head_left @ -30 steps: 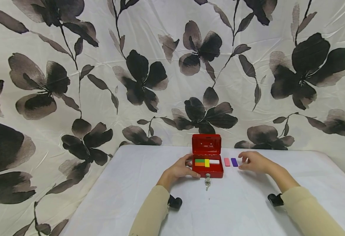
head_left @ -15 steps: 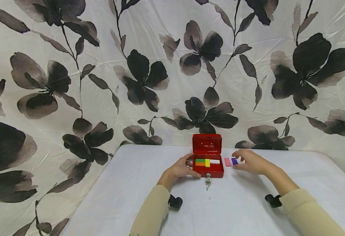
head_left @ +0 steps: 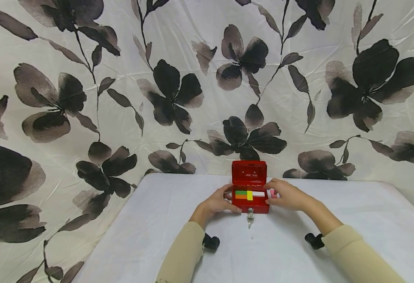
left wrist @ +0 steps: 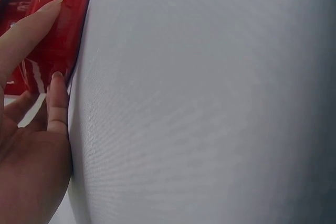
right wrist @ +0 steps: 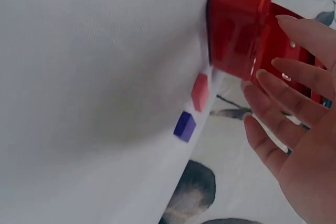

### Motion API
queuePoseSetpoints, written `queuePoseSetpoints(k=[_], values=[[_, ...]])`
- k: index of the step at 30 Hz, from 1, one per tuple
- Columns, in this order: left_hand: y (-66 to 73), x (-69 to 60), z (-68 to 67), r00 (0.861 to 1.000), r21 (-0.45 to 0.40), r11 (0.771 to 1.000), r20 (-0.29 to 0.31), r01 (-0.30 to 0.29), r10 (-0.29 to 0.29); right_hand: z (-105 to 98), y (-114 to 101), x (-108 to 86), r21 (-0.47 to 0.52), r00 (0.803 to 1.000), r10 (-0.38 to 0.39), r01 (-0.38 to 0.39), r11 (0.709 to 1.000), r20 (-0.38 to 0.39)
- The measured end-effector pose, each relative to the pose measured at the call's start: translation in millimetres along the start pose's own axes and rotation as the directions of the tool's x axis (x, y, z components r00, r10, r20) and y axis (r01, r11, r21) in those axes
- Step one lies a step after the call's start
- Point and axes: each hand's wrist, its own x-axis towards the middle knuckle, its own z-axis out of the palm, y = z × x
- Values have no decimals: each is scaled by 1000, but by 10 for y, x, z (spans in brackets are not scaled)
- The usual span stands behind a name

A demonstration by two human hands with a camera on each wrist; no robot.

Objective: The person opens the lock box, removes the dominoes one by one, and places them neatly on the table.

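Note:
A small red metal cash box (head_left: 242,209) stands with its lid (head_left: 249,168) raised. Inside lie green (head_left: 241,192), orange (head_left: 241,197), yellow (head_left: 250,195) and white (head_left: 259,194) blocks. My left hand (head_left: 216,202) holds the box's left side, thumb on the front and fingers along the side. My right hand (head_left: 288,195) is at the box's right side with fingers spread and nothing between them; whether it touches the box I cannot tell. Below it, a pink block (right wrist: 200,93) and a purple block (right wrist: 185,127) lie on the table; the hand hides the purple one from the head view.
Keys (head_left: 251,221) hang from the lock on the box's front. The table has a white cloth (head_left: 256,255). A floral curtain (head_left: 199,98) stands right behind the table's back edge. A black camera mount is on each wrist.
My right hand has moved left, over the purple and pink blocks to the box's right side. The left hand and the box have stayed in place.

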Motion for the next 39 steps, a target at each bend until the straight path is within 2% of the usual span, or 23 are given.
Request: queuePoseSetpoints(k=[8, 19, 29, 39], values=[[-14, 19, 23, 1000, 10, 1000, -7, 9, -9, 105, -112, 125, -25, 1000, 16, -16, 1000, 2], [5, -11, 9, 1000, 21, 1000, -8, 9, -9, 215, -199, 297, -3, 999, 39, -39, 999, 3], [18, -12, 1, 1000, -14, 1000, 17, -3, 3, 366, -218, 427, -115, 997, 79, -80, 990, -16], [28, -11, -5, 1000, -6, 1000, 8, 4, -4, 447, -243, 506, -161, 988, 152, -153, 975, -21]])
